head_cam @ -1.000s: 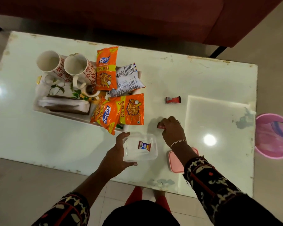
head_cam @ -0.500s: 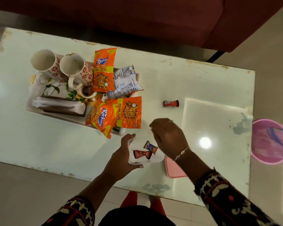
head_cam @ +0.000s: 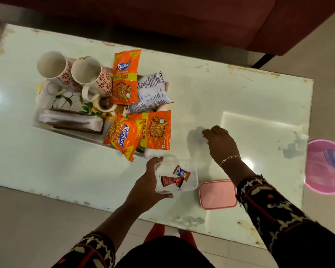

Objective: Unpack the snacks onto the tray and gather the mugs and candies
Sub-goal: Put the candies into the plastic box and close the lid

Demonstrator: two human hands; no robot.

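Left hand (head_cam: 147,188): grips the clear square plastic container (head_cam: 192,185) at its 9 o'clock edge.
Candies: 1 red-wrapped candy (head_cam: 170,181) and 1 blue-and-orange candy (head_cam: 182,172) lie side by side inside the container.
Right hand (head_cam: 220,142): at 1 o'clock of the container, fingers curled down onto the white table (head_cam: 220,89); cannot tell whether it holds anything.
Pink square lid (head_cam: 218,194): just beside the container, at 3 o'clock.
White floral tray (head_cam: 85,137): at 10 o'clock, carrying 2 red-patterned mugs (head_cam: 55,68) (head_cam: 93,76), 3 orange snack packets (head_cam: 125,78) (head_cam: 124,135) (head_cam: 156,130) and 1 silver packet (head_cam: 150,91).

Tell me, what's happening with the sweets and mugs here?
A person is tidying a table. The left hand holds a clear box with two wrapped candies inside; a pink lid lies beside it. The right hand reaches farther out, fingers curled down, hiding whatever is under them. Two mugs and the snack packets sit on the tray.
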